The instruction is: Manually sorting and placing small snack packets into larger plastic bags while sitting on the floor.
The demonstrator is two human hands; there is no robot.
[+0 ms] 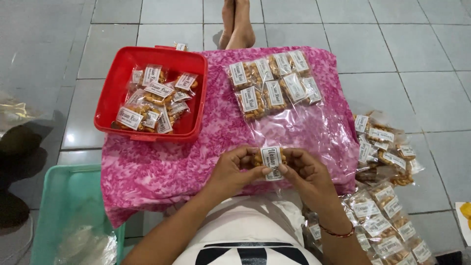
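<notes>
Both hands on one snack packet

Left hand [231,169] and right hand [305,172] pinch a small packet [270,162] together above the pink cloth [167,162], red tub [114,93] of packets ahead-left, more packets [382,147] piled right.

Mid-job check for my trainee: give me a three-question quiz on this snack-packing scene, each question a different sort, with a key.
1. True or false: the small snack packet is held by both the left hand and the right hand.
2. Where does the red tub sit? A) on the bare tiles B) on the pink cloth, toward its left C) inside the green bin
3. Fill in: the larger clear bag on the cloth holds packets at its ___ end.

Key: 1 true; 2 B; 3 far.
</notes>
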